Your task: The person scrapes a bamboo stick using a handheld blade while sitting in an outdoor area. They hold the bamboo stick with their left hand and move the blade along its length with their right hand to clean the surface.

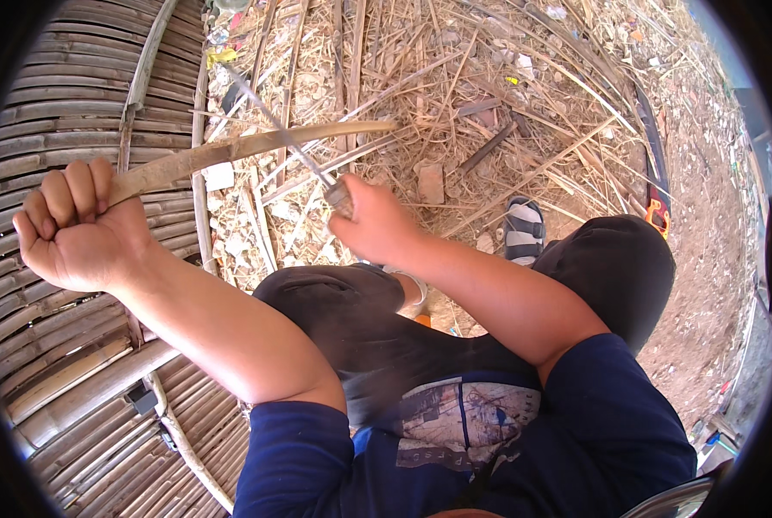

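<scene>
A curved bamboo strip point(204, 155) extends from my left hand point(92, 237), whose fingers are wrapped round its near end. Its far end points right, over the littered ground. My right hand point(377, 220) is closed on the handle of a long knife point(310, 161). The thin blade slants up and to the left and crosses the strip around its middle. It looks slightly blurred, and I cannot tell whether it touches the strip.
Slatted bamboo panelling point(58, 129) lines the left side. Bamboo sticks and shavings point(455, 95) litter the ground ahead. A saw with an orange handle point(658, 216) lies at the right, past my bent knee point(627, 268). My sandalled foot point(524, 229) rests among the scraps.
</scene>
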Tool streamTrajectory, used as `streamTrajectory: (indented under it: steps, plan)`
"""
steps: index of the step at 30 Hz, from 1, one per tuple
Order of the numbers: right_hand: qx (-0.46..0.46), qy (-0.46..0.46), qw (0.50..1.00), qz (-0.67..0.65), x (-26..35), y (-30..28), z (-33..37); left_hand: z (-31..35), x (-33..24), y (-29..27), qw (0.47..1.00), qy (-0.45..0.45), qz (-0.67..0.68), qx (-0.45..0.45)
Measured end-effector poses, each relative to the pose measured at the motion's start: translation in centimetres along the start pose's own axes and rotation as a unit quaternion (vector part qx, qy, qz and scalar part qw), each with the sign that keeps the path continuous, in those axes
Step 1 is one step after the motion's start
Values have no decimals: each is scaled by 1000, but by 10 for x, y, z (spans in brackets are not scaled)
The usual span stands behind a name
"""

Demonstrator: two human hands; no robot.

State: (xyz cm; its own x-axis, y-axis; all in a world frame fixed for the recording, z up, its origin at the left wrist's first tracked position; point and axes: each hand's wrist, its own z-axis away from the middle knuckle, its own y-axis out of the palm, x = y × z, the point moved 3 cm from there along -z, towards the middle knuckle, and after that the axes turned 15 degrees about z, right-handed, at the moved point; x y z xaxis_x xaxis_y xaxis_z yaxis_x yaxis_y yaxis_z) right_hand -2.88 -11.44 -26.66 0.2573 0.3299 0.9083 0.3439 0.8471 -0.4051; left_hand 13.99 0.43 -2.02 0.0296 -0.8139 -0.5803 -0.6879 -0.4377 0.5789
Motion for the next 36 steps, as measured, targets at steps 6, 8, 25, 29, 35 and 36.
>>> streamTrajectory:
  steps: [6, 8, 25, 29, 35, 36]
  plan:
    - [-26, -67, 997, 10, 12, 5, -1, 2, 4, 9, 1000, 7, -9, -5]
    - [-34, -29, 998, 36, -20, 11, -7, 4, 5, 10, 1000, 8, -12, -7]
    - [-24, 16, 1000, -11, -40, 3, -18, 7, 11, 25, 1000, -5, 10, 24]
    - [-17, 64, 996, -66, -44, 0, -17, 4, 11, 23, 999, -10, 15, 36]
    - [14, -83, 995, -48, 18, -13, -10, 8, 14, 32, 995, -50, 40, 71]
    - [17, -75, 996, -54, 18, -13, -10, 9, 14, 33, 994, -60, 43, 84]
